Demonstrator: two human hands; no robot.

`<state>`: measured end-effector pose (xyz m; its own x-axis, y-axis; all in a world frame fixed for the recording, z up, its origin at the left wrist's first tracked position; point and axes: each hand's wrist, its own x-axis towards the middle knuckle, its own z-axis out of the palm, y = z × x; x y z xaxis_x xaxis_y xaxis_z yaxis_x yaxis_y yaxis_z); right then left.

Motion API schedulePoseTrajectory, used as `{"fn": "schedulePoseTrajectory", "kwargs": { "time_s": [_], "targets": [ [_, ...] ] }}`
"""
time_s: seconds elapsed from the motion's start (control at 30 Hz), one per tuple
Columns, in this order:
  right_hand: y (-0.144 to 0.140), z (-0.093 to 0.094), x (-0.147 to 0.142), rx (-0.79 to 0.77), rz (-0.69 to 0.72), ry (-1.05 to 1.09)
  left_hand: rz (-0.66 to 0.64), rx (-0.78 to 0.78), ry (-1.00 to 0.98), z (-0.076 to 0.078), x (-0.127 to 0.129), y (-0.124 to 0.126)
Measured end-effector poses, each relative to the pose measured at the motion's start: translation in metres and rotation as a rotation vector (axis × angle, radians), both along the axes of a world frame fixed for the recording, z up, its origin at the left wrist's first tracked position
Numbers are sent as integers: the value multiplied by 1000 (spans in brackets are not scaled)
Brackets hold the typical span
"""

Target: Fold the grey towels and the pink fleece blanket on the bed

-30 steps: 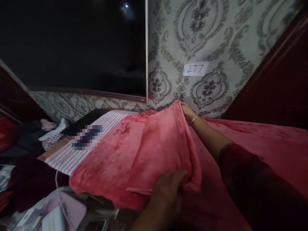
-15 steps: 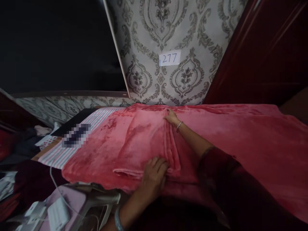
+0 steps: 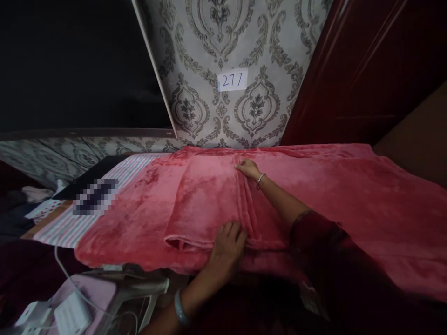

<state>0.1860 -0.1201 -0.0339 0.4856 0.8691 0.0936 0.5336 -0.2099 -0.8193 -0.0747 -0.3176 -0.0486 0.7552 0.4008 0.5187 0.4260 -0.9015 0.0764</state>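
Observation:
A plush pink-red blanket [image 3: 206, 200] lies folded over in a layered panel, on top of a wider spread of the same pink-red fabric. My left hand [image 3: 228, 242] is at the panel's near edge, its fingers curled over the layers close to the right corner. At the far end of the same folded edge, my right hand [image 3: 247, 167] pinches the fabric between thumb and fingers. Several stacked layers show along the right side of the panel, between my two hands.
A striped cloth [image 3: 59, 232] shows at the left, with a blurred-out dark object [image 3: 96, 197] on it. A large black screen [image 3: 80, 65] stands behind. Below left, a pink stool [image 3: 84, 293] bears a white power adapter [image 3: 71, 314] and a cable. Patterned wall behind carries a paper label [image 3: 232, 80].
The view has shifted a little to the right. My right hand has drawn the far part of the folded edge slightly left, and the layers lie closer together.

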Motion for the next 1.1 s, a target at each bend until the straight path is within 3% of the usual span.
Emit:
{"fn": "schedulePoseTrajectory", "kwargs": {
  "time_s": [0.27,0.5,0.63,0.77,0.93,1.0,1.1],
  "targets": [
    [-16,10,-16,-52,48,-166,26,72,-6,1,6,-1],
    [-86,6,-27,-2,168,-210,53,53,-53,6,4,1],
    [-124,1,-40,17,269,-94,55,64,-47,7,3,1],
    [-145,-3,-56,-55,298,55,89,46,9,5,0,-1],
    [-164,2,-63,21,371,541,120,53,8,4,-2,-2],
    [-172,4,-62,64,367,706,130,69,-12,5,-3,-1],
    [-180,2,-60,19,278,712,129,83,-31,5,-4,-1]
  ]
}}
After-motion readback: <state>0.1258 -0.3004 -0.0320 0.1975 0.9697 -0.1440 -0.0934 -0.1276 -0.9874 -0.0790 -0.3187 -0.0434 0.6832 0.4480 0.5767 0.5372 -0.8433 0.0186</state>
